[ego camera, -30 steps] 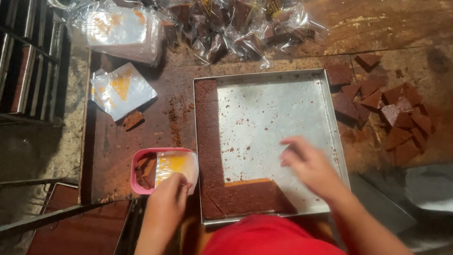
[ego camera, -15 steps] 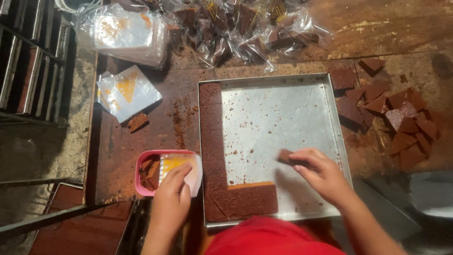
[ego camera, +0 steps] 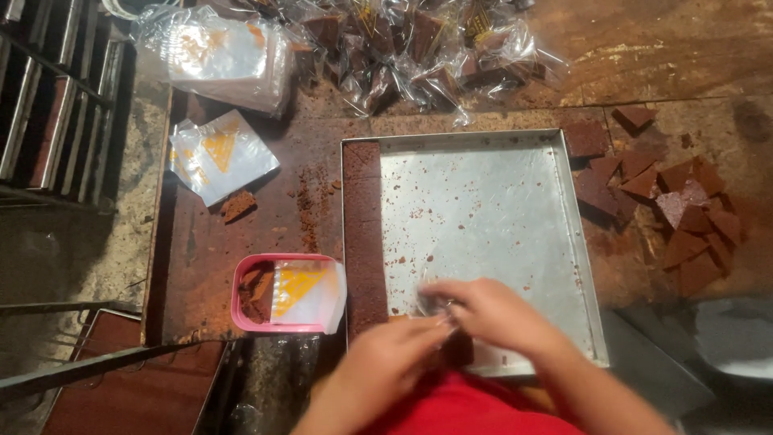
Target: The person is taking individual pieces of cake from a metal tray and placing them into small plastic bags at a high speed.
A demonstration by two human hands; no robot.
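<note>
Both hands meet over the near edge of the metal baking tray [ego camera: 483,201]: the left hand [ego camera: 386,362] and right hand [ego camera: 491,314] pinch a clear plastic wrapper [ego camera: 431,302] together, fingers closed. A brown cake strip [ego camera: 364,234] lines the tray's left wall; a pink container [ego camera: 266,294] sits beside it on the bench [ego camera: 298,209].

Only a small part of the person is seen, at the bottom edge of the view. The left hand [ego camera: 385,360] and the right hand [ego camera: 491,316] are both bare, with no gloves, and I can see no rings, watch or bracelet, though motion blurs them. The forearms are also bare, no sleeves reach them. Between the two arms there is a piece of bright red cloth garment [ego camera: 475,411], plain, with no print or buttons visible. The fingers are blurred, so finer details cannot be told.
</note>
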